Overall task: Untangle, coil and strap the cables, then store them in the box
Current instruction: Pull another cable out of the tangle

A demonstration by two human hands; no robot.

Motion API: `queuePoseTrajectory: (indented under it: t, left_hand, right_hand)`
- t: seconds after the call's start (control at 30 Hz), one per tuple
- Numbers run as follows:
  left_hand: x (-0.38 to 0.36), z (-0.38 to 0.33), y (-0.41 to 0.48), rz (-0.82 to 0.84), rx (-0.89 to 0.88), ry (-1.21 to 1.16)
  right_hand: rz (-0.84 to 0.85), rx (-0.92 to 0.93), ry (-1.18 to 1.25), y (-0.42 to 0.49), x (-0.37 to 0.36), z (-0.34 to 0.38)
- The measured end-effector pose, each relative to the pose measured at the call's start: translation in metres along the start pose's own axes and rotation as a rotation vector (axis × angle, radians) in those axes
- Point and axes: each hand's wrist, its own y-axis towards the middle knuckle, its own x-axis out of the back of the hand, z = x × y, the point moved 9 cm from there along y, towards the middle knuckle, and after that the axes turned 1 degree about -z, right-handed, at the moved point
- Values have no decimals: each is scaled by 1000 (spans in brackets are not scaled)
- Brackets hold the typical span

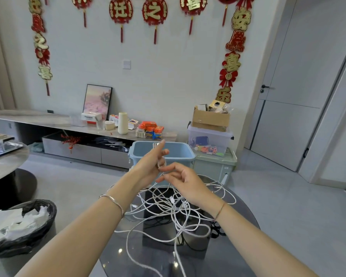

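Holding a white cable end [155,145] above the tabletop's [136,258] far edge, we clamp left fingers [163,152] on it; right fingers [169,166] spread apart beside it, over the tangle [175,208], near the box [180,151].

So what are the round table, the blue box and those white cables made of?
Table: seemingly dark glass, glossy; it reflects bright light spots, and its base shows through the top. Box: likely moulded plastic, smooth pale blue with a thick rim. Cables: white and limp, perhaps a woven or rubbery sheath; too fine to tell.
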Motion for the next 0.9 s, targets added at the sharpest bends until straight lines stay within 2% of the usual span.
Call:
queuePoseTrajectory:
  t: [0.03, 0.13, 0.23, 0.33, 0.4, 0.5, 0.6, 0.73, 0.83, 0.9]
  left_hand:
    - [-1, -3, 0, 3, -28, 3]
    - [3, -12, 2, -18, -88, -178]
    - [11, -19, 7, -23, -111, -292]
    - [18, -23, 10, -32, -105, -346]
    - [18, -23, 9, 4, -88, -395]
    - [5, -17, 0, 152, 11, -406]
    - [-13, -2, -14, 351, 136, -176]
    - [-24, 31, -33, 568, 309, 329]
    - [-25, 49, -43, 671, 378, 688]
    - [-21, 54, -42, 654, 382, 888]
  right_hand:
    - [5, 17, 16, -1, -2, 1]
    - [-18, 30, 28, -2, 2, -1]
    - [-51, -56, 84, -4, 10, -15]
    - [-34, -166, 23, -7, 18, -36]
    - [-7, -230, -18, -9, 22, -48]
    - [32, -291, -137, -10, 27, -61]
    - [32, -290, -374, -4, 40, -65]
    - [11, -238, -797, 5, 61, -55]
    - [23, -133, -1126, 15, 67, -35]
    - [76, -104, -1217, 20, 70, -25]
